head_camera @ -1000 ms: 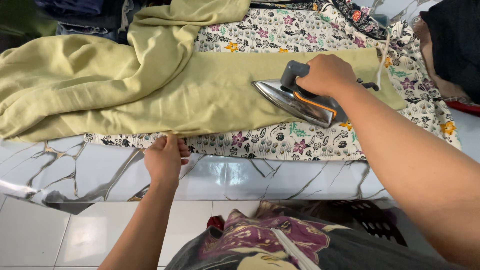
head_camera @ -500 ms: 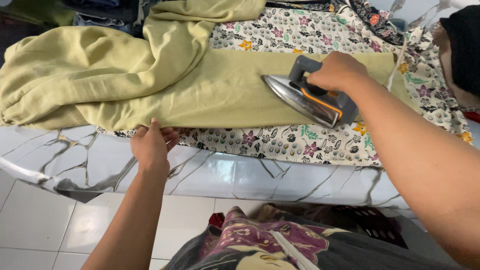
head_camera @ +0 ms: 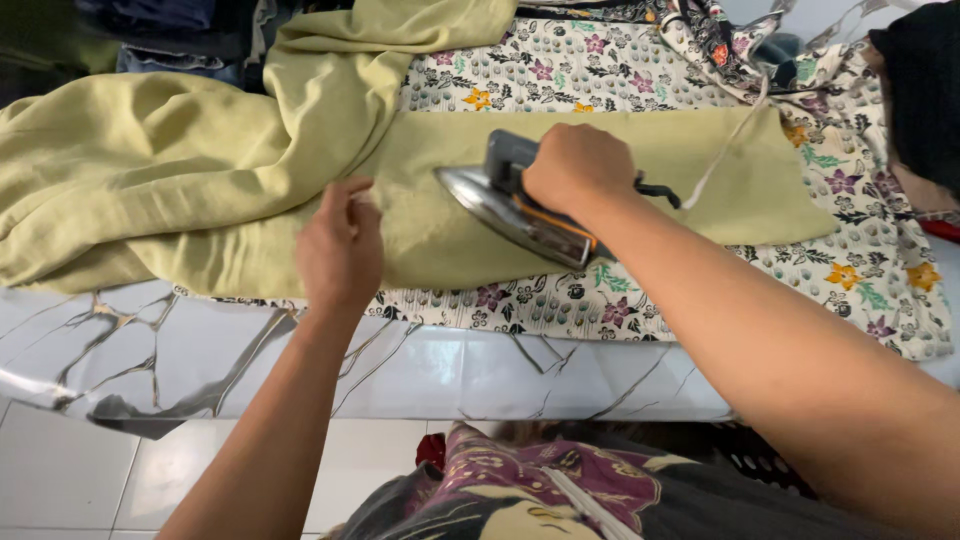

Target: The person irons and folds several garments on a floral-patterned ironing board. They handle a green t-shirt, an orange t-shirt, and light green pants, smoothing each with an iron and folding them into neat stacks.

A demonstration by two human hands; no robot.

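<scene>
A light green cloth (head_camera: 180, 170) lies over a floral sheet (head_camera: 600, 70) on a marble-patterned counter (head_camera: 500, 370). My right hand (head_camera: 575, 165) is closed around the handle of a grey and orange iron (head_camera: 505, 205), whose soleplate rests flat on the green cloth, tip pointing left. My left hand (head_camera: 340, 245) presses down on the green cloth just left of the iron's tip, fingers together and flat. The left part of the cloth is bunched in folds; the part under the iron lies flat.
The iron's white cord (head_camera: 735, 140) trails up to the right across the cloth. Dark and patterned clothes (head_camera: 180, 40) are piled at the back. A person's dark sleeve (head_camera: 920, 90) shows at the right edge. White floor tiles (head_camera: 60, 470) lie below the counter.
My left hand has moved from the counter's front edge up onto the green cloth. The iron has slid left along the cloth with my right hand.
</scene>
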